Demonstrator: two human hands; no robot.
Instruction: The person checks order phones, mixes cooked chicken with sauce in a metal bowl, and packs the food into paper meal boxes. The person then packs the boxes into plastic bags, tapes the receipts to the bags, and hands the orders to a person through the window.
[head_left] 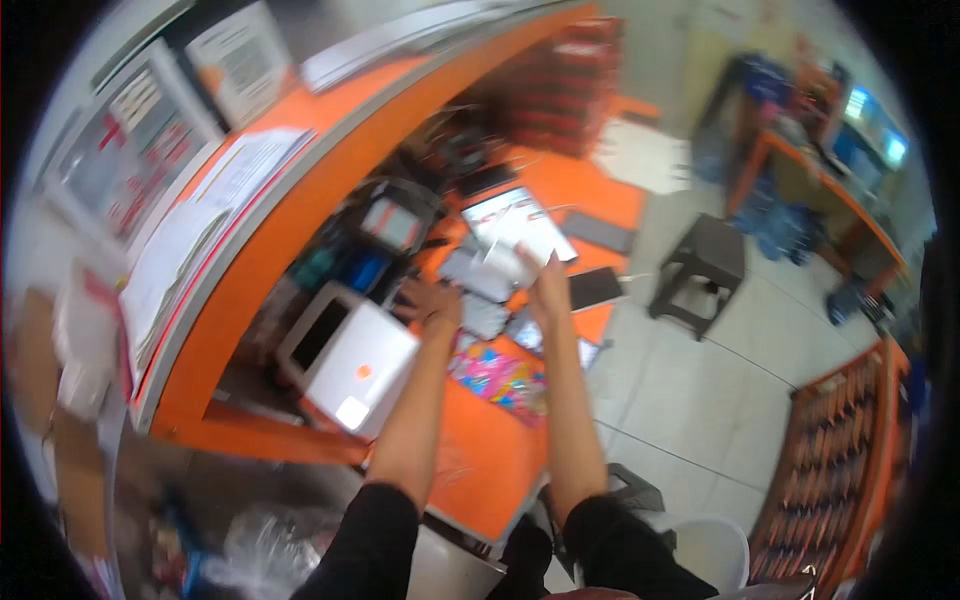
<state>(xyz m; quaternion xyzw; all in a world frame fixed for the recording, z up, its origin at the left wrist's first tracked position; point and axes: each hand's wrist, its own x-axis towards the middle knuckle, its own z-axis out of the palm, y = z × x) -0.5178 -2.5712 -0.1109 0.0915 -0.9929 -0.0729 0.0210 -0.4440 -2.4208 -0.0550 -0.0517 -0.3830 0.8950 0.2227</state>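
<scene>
My left hand (432, 300) lies with its fingers spread over the orange desk (485, 450), beside a white printer-like box (365, 360) with an orange spot. No object shows in its grip. My right hand (547, 290) has its thumb and fingers on a pale, whitish thing (503, 268), too blurred to name exactly. Under and around it are grey pouch-like items (484, 314). A tablet or sheet with a bright white face (520, 222) lies just beyond. A dark phone (595, 289) is right of my right hand, and a colourful patterned packet (500, 380) lies between my forearms.
A raised orange counter (290, 215) with papers (235, 170) runs along the left. Another dark flat device (598, 231) lies at the desk's right side. On the tiled floor stand a dark stool (702, 265) and, lower right, a rack (830, 465) of small items.
</scene>
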